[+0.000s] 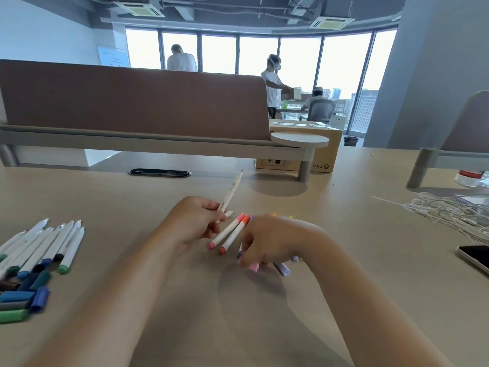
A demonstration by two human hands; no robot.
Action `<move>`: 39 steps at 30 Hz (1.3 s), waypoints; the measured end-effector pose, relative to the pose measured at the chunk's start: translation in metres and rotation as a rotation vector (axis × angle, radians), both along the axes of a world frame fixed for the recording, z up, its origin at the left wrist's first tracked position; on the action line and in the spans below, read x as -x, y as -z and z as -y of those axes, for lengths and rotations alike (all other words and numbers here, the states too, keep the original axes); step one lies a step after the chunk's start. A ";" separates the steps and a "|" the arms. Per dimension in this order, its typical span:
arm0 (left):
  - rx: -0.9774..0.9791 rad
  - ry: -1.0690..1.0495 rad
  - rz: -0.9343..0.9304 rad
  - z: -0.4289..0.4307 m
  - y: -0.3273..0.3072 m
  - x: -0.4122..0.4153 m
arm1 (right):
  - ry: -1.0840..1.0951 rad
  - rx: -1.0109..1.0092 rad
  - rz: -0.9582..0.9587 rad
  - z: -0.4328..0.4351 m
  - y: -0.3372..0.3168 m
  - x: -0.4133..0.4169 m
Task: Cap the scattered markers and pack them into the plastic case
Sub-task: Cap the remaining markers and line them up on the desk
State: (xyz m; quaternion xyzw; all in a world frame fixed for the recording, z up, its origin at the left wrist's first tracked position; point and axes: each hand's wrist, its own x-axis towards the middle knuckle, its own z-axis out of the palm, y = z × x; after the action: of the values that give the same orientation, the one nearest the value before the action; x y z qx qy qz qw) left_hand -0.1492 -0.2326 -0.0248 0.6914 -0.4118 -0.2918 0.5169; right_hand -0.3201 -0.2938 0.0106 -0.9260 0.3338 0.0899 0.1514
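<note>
The left grip (201, 221) closes round an uncapped white marker (229, 195), just left of the capped markers (229, 234) on the tabletop (357, 234). The right grip (267, 245), over their right side, pinches a blurred pink cap (254, 266).

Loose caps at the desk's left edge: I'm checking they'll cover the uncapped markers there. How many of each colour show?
Blue caps: 3
Teal cap: 1
Dark brown cap: 1
Grey cap: 1
Green cap: 1
Total: 7 in view; the frame edge may hide more.
</note>
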 end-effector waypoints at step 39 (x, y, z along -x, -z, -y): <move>-0.148 0.213 0.204 -0.005 -0.005 0.021 | 0.548 -0.335 1.297 0.048 0.019 0.021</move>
State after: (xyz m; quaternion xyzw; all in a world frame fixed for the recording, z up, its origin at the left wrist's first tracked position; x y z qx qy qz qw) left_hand -0.1702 -0.2275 -0.0194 0.7062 -0.5103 -0.3029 0.3862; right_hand -0.3406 -0.3414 -0.0086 -0.6403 0.3788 -0.4690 0.4760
